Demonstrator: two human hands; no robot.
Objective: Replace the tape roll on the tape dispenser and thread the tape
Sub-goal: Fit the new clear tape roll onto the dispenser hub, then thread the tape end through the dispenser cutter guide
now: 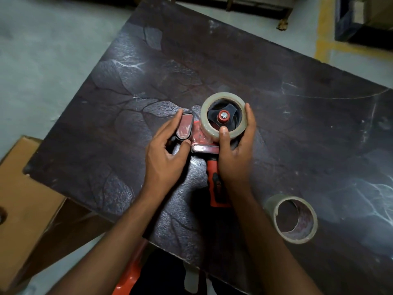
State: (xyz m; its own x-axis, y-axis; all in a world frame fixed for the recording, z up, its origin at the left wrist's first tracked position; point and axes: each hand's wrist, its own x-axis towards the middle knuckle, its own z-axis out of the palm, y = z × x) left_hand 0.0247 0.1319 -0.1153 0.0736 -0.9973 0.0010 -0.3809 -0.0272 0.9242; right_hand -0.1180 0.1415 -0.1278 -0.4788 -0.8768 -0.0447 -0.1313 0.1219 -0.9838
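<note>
A red and black tape dispenser [215,184] lies flat on the dark table [297,116], handle pointing toward me. A clear tape roll [212,103] sits on its hub around the red centre bolt. My right hand [236,154] wraps the roll, thumb on its near rim and fingers along its right side. My left hand [164,156] grips the dispenser's front plate between thumb and fingers. A nearly spent roll [306,237], mostly cardboard core, lies flat at the near right of the table.
A brown cardboard box [25,201] stands on the floor beside the table's left corner. Grey concrete floor lies to the left, yellow floor marking [323,39] at the far right. An orange seat edge [129,273] shows below the table's near edge.
</note>
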